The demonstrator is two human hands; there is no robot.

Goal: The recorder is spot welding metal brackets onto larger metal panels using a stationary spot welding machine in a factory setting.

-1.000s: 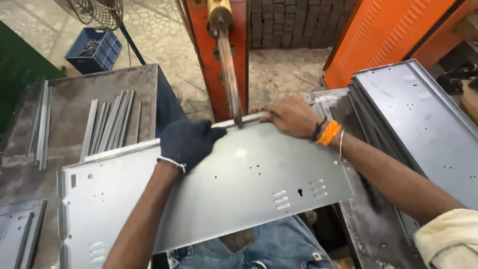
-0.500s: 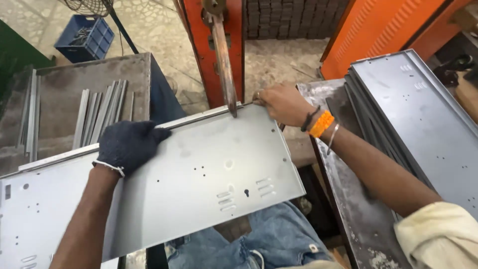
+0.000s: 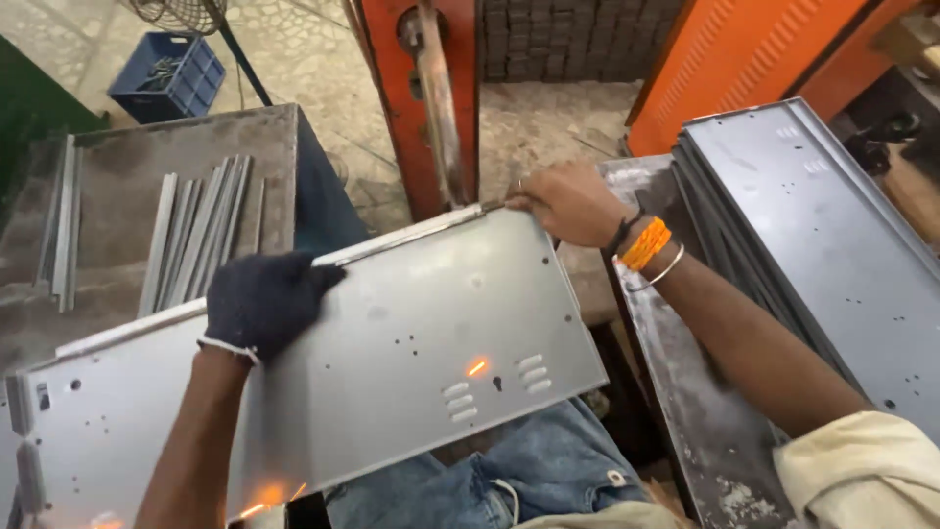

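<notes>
Even daylight, soft shadows; orange glints (sparks) on the panel [image 3: 392, 343].

A pale, patterned stone floor [image 3: 294, 59] runs behind an orange machine column [image 3: 392, 108]. A blue plastic crate [image 3: 166, 76] sits far left beside a green surface [image 3: 29, 108]. Dark stacked blocks [image 3: 578, 39] fill the back, orange panels [image 3: 744, 59] to the right.
</notes>
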